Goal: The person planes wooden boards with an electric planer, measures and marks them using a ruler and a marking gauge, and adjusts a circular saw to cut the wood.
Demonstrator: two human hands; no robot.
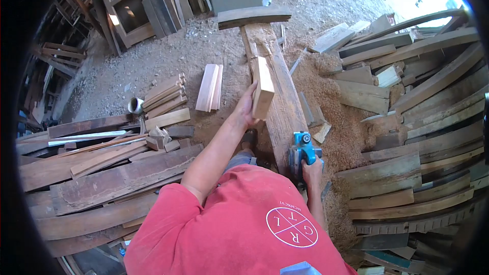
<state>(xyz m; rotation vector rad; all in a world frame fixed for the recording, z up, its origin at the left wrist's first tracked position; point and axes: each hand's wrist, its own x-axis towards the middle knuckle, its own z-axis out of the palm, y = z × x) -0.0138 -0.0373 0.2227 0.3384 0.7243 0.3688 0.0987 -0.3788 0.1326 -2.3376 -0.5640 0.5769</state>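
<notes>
My left hand (247, 104) is closed around the side of a pale wooden block (263, 91), which stands on edge over a long plank bench (282, 99). My right hand (311, 169) grips the handle of a blue electric planer (301, 154) at the near end of the bench, by its right edge. The planer and the block are apart. My right fingers are partly hidden by the planer's body. Wood shavings lie on the bench's far part, where a crosswise board (254, 16) sits.
Sawdust (338, 114) heaps along the bench's right side. Stacked boards (379, 170) fill the right, and more planks (112, 186) lie at left. A small stack of pale boards (209, 87) rests on the ground left of the bench. Wooden frames (135, 0) lean at the back.
</notes>
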